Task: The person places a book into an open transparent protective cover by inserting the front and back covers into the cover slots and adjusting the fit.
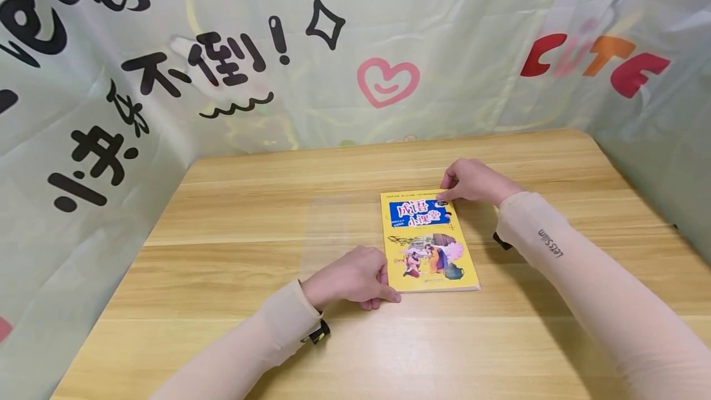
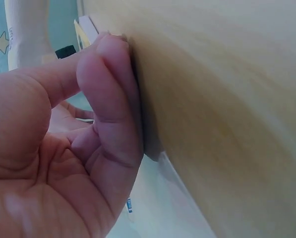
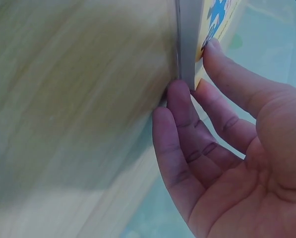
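A yellow book lies flat on the wooden table, its cover showing a blue title panel and a drawing of figures. At its near left corner is my left hand, fingers curled, thumb along the bottom edge. The left wrist view shows that hand's fingers bent low against the tabletop, with only a sliver of the book beyond them. My right hand pinches the far right corner. In the right wrist view its thumb presses the cover, while the other fingertips meet the book's edge.
Left of the book, a faint transparent sheet lies on the wooden table. A pale printed curtain hangs behind the table and along its sides. Both forearms wear light sleeves, and a black wrist device shows under the left one.
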Action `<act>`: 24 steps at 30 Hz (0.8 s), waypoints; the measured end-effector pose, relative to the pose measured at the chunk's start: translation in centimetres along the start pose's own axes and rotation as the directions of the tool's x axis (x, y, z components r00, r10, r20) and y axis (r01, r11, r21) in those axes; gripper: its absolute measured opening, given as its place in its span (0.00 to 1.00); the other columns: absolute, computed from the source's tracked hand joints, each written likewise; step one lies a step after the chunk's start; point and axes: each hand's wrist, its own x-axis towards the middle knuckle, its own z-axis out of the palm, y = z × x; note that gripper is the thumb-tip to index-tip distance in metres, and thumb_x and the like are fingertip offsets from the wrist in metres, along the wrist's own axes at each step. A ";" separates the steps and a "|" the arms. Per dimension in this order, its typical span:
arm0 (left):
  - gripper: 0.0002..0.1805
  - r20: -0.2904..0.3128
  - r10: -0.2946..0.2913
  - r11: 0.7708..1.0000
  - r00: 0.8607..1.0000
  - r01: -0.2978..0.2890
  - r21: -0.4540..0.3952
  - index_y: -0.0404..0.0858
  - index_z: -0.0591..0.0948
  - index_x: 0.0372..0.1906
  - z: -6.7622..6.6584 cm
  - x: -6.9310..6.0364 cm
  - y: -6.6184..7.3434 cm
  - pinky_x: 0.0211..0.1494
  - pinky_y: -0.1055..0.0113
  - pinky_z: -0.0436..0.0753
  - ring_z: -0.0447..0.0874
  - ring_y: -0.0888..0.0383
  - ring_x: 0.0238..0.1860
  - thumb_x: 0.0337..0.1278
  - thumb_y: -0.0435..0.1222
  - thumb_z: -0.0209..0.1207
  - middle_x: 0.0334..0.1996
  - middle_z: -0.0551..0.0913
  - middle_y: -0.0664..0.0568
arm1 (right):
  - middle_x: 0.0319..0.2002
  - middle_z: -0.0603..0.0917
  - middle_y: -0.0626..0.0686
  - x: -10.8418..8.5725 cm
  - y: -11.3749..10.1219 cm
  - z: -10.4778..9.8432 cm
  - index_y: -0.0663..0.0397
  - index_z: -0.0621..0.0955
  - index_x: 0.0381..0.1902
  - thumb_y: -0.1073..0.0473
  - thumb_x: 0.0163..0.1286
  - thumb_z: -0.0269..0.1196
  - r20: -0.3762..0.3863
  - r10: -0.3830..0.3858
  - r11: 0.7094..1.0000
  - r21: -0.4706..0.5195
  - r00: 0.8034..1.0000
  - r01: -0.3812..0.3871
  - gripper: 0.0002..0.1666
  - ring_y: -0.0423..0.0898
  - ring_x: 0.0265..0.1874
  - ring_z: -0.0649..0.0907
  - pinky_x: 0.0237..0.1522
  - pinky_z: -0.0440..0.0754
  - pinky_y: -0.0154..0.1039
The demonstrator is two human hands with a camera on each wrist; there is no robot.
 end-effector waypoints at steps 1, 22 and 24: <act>0.17 0.000 -0.001 1.000 1.000 0.001 0.002 0.38 0.82 0.23 0.1 0.1 0.1 0.19 0.75 0.76 0.80 0.60 0.15 0.61 0.39 0.77 0.14 0.83 0.52 | 0.38 0.86 0.56 0.0 0.1 -0.1 0.59 0.87 0.39 0.56 0.72 0.74 -0.001 0.001 1.000 -0.001 1.000 -0.001 0.11 0.52 0.40 0.79 0.47 0.78 0.44; 0.19 0.022 0.061 0.995 0.998 -0.062 0.081 0.40 0.81 0.22 1.5 1.9 2.7 0.18 0.75 0.74 0.79 0.59 0.14 0.64 0.42 0.75 0.14 0.82 0.52 | 0.39 0.87 0.56 -1.1 3.2 -1.5 0.60 0.87 0.40 0.55 0.72 0.74 -0.006 0.017 1.000 -0.022 1.000 -0.017 0.12 0.52 0.40 0.79 0.47 0.78 0.46; 0.19 0.024 0.063 0.995 0.998 -0.065 0.072 0.40 0.81 0.22 1.5 2.0 2.8 0.18 0.75 0.76 0.80 0.59 0.14 0.64 0.42 0.75 0.14 0.82 0.52 | 0.39 0.87 0.56 -1.2 3.2 -1.6 0.59 0.86 0.40 0.55 0.72 0.74 -0.001 0.025 1.000 -0.019 1.000 -0.025 0.13 0.53 0.41 0.79 0.48 0.77 0.47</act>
